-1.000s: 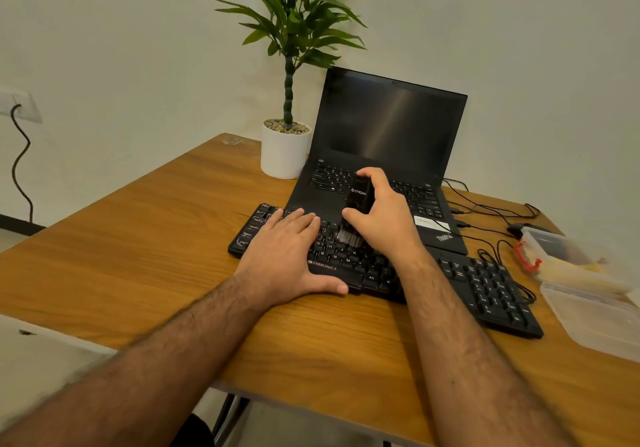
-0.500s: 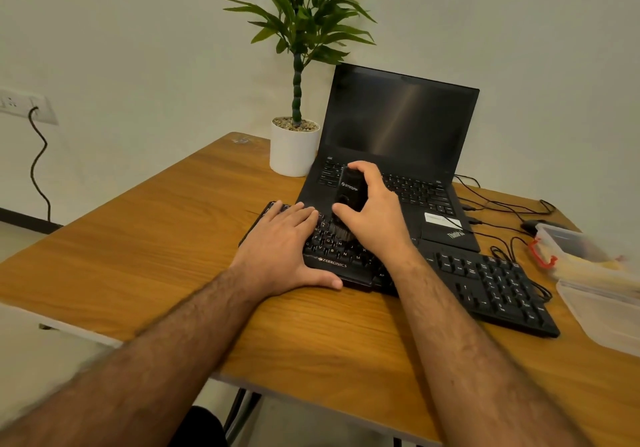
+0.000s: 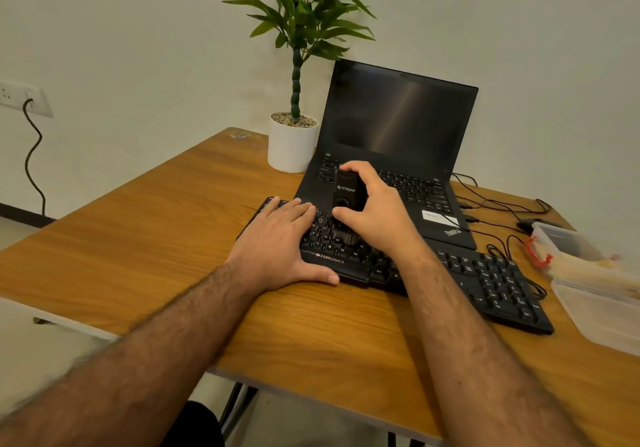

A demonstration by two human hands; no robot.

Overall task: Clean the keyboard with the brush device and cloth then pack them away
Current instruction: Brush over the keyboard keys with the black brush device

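Observation:
A black keyboard (image 3: 491, 280) lies slantwise on the wooden table (image 3: 145, 239). My right hand (image 3: 377, 207) grips an upright black brush device (image 3: 346, 192), whose dark bristles rest on the keys near the keyboard's middle. My left hand (image 3: 277, 246) lies flat on the keyboard's left end, fingers straight over the keys and thumb along its front edge. No cloth shows clearly.
An open black laptop (image 3: 398, 128) stands just behind the keyboard. A white pot with a green plant (image 3: 292, 142) sits at its left. Cables (image 3: 498, 204) trail to the right. A clear plastic box (image 3: 568, 242) with a red clip and its lid (image 3: 602, 311) are at the right edge.
The view has shifted a little. The brush device has moved slightly along the keys under my right hand. My left hand stays flat on the keyboard's left end.

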